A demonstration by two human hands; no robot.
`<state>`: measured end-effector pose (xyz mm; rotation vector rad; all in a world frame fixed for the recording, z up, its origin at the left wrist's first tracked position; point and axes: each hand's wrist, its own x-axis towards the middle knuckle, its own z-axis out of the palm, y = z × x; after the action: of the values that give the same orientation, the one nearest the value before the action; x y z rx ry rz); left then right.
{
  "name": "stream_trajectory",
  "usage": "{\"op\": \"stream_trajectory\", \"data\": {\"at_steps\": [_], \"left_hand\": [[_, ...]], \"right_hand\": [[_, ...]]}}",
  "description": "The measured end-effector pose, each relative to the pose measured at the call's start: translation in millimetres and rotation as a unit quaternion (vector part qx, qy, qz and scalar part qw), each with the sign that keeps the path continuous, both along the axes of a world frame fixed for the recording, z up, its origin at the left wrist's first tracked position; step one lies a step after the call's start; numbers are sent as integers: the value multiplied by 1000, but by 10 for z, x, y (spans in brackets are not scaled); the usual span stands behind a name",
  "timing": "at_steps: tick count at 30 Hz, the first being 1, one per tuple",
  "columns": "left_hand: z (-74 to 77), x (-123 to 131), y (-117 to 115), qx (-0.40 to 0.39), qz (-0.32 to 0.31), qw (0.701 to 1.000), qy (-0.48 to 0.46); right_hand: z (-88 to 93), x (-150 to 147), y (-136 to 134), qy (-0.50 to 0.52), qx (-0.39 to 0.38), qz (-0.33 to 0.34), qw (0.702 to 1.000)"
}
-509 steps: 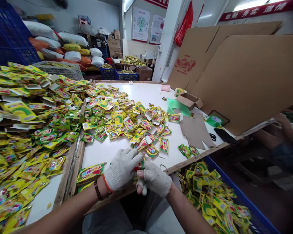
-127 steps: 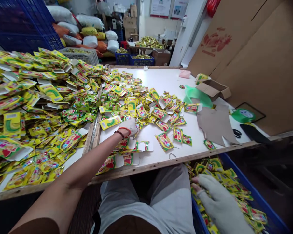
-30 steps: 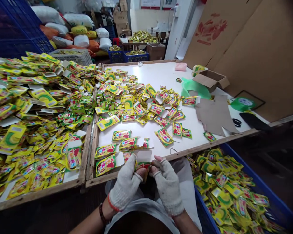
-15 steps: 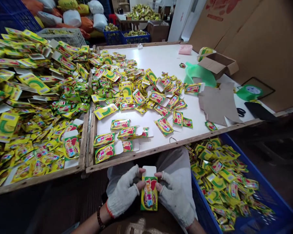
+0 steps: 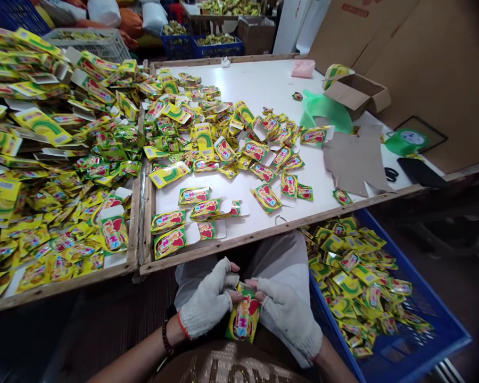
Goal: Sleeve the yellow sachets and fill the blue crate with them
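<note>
A small yellow-and-green candy box (image 5: 244,318) with a red heart and colourful lettering is held low over my lap, tilted slightly. My left hand (image 5: 208,298), in a white fingerless work glove, grips its upper left edge. On the opposite side my right hand (image 5: 288,313), gloved the same way, has its fingers closed at the box's upper right corner. Fingers cover part of the top end, and no white flap shows there. In front of my hands, several similar boxes (image 5: 171,241), some with white flaps open, lie near the edge of the white table (image 5: 239,229).
Piles of boxes and small wrapped packets (image 5: 64,127) cover the left table. A blue crate (image 5: 431,324) of filled boxes stands low at my right. Flat grey cardboard (image 5: 353,159), a green tape roll (image 5: 406,141) and an open carton (image 5: 357,96) sit on the right side.
The white flap standing up at the box's top no longer shows. My fingers have moved in over that end, and the box has tilted. The view has shifted slightly downward.
</note>
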<state>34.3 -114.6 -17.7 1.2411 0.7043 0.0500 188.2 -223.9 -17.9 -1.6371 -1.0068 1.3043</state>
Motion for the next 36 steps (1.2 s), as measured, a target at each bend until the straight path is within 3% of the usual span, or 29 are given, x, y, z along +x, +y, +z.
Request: {"op": "stream_trajectory", "data": {"at_steps": [3,9,18,22,25,27,29,31,34,36], "left_hand": [[17,3,-5,12,-2,1000,4],[24,-10,-2,55,-44,998,7],[-22,-73,-4,139,-75,987,9],[-43,-63,-35,189,-85,978,28],[68,-4,39,257,-126,958,4],[214,50,202,343,-145,928,-28],[373,100,469,448,-117,886,-34],[492,150,814,540,-57,839,1],[536,254,1348,618,-37,782,73],[497,346,1614,623,-84,768,125]], "right_hand": [[88,-28,-13,4,2,5,1000],[176,-15,59,-14,-69,-22,997],[135,29,-133,-16,24,94,995],[85,-86,-138,-56,9,91,994],[88,-98,-103,-72,6,54,996],[149,66,-128,-110,22,26,993],[254,390,-223,-218,40,-11,975],[372,788,-367,-381,50,-61,921],[493,1207,-526,-520,62,-131,842],[501,1231,-495,-517,79,-142,840]]}}
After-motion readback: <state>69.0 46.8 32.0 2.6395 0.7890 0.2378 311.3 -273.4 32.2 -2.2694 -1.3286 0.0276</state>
